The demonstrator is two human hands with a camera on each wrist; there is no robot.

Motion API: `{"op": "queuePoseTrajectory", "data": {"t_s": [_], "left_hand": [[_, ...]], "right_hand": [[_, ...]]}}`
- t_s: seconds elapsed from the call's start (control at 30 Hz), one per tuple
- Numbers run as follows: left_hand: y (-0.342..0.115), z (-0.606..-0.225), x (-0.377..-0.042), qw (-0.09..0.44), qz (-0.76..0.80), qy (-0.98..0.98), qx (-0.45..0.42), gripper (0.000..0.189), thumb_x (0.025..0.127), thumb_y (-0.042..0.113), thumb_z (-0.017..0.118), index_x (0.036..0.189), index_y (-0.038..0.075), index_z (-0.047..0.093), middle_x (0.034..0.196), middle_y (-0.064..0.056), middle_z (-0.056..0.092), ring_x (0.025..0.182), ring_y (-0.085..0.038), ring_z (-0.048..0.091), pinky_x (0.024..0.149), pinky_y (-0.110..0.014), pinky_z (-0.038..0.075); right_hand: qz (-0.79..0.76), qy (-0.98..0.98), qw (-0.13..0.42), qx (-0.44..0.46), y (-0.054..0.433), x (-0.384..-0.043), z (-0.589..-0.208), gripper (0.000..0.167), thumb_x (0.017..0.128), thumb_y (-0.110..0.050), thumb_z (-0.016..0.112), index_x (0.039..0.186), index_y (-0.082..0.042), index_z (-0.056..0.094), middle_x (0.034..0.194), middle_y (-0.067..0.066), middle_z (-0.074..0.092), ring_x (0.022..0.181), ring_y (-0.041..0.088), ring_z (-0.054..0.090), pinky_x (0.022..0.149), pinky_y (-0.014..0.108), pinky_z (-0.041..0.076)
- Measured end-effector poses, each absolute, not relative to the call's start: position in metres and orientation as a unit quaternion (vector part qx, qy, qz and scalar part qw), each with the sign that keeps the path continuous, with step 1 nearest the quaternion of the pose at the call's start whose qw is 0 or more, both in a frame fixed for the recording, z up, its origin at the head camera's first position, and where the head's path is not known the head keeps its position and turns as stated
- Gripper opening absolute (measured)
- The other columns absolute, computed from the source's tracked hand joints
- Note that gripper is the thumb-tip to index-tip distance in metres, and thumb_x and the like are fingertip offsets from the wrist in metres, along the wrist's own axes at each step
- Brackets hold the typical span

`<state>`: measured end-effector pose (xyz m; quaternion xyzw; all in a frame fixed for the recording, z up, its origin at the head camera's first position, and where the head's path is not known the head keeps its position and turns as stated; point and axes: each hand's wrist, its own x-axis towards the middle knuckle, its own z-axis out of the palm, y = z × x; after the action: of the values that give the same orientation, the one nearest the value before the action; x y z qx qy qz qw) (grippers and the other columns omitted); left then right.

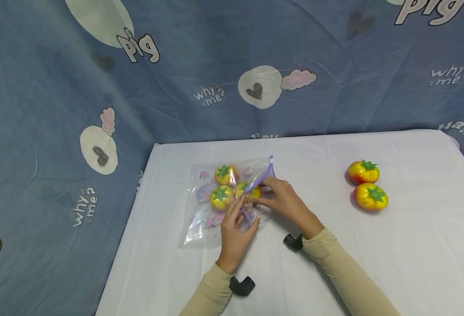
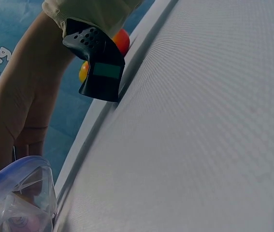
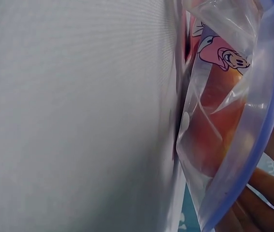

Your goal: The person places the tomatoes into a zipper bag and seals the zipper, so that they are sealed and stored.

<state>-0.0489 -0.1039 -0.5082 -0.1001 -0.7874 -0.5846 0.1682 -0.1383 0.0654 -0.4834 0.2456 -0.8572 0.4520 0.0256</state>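
bag (image 1: 194, 221) on the white table (image 1: 157, 263), clear and printed, and we lose part of its near edge behind the left hand (image 1: 235, 230)! glare muddles the plastic, and from the left wrist we catch only a sliver of that hand, the rest cut off at the edge. we see the left hand grasping the bag by its mouth; the right hand (image 1: 285, 199) has its fingers at the same opening, but whether they pinch the purple zip (image 1: 263, 174) or the fruit beside it, we cannot tell. the bag lies flat, mouth to our right, bottom edge to the left, the zip slanting; its long axis is hard to judge under the hands. now we count: one bag, three yellow-red fruits inside, the third (image 1: 252, 193) just by the mouth and partly covered. well off to the right, we have two loose fruits (image 1: 371, 197), touching or nearly so, leafy tops up, each longer from side to side, making five in all. two black wrist mounts (image 1: 242, 286), one per arm
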Motion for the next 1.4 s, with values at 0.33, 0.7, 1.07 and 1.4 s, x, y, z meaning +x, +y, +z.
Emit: {"op": "queuePoseTrajectory", "data": {"t_s": [0.33, 0.7, 1.07, 1.4], "left_hand": [[-0.105, -0.51, -0.05, 0.168, -0.58, -0.791, -0.104, 0.077, 0.082, -0.004, 0.083, 0.151, 0.008, 0.052, 0.145, -0.014, 0.057, 0.129, -0.029, 0.061, 0.102, -0.033, 0.059], [-0.104, -0.512, -0.05, 0.172, -0.576, -0.793, -0.101, 0.075, 0.08, -0.005, 0.083, 0.149, 0.006, 0.054, 0.143, -0.014, 0.059, 0.128, -0.031, 0.061, 0.101, -0.035, 0.06], [-0.104, -0.51, -0.049, 0.167, -0.585, -0.787, -0.098, 0.078, 0.079, -0.008, 0.083, 0.15, 0.007, 0.053, 0.145, -0.016, 0.057, 0.131, -0.033, 0.059, 0.101, -0.036, 0.059], [-0.105, -0.511, -0.05, 0.165, -0.582, -0.79, -0.096, 0.077, 0.079, -0.007, 0.083, 0.149, 0.008, 0.054, 0.145, -0.014, 0.058, 0.131, -0.031, 0.06, 0.102, -0.035, 0.059]], "right_hand": [[0.451, -0.863, 0.031, 0.226, 0.077, -0.128, -0.478, 0.047, 0.08, -0.015, 0.089, 0.123, -0.002, 0.072, 0.121, 0.016, 0.075, 0.106, 0.035, 0.075, 0.089, 0.042, 0.065], [0.419, -0.888, 0.043, 0.187, 0.112, -0.108, -0.477, 0.055, 0.081, -0.017, 0.089, 0.13, -0.001, 0.069, 0.127, 0.017, 0.073, 0.103, 0.036, 0.076, 0.09, 0.048, 0.064], [0.38, -0.9, 0.13, 0.168, 0.161, -0.086, -0.477, 0.05, 0.077, -0.01, 0.09, 0.123, -0.002, 0.072, 0.117, 0.017, 0.076, 0.099, 0.037, 0.075, 0.085, 0.054, 0.063], [0.337, -0.919, 0.164, 0.123, 0.202, -0.072, -0.468, 0.052, 0.076, -0.007, 0.09, 0.124, -0.002, 0.071, 0.118, 0.017, 0.075, 0.099, 0.036, 0.072, 0.087, 0.045, 0.06]]}}
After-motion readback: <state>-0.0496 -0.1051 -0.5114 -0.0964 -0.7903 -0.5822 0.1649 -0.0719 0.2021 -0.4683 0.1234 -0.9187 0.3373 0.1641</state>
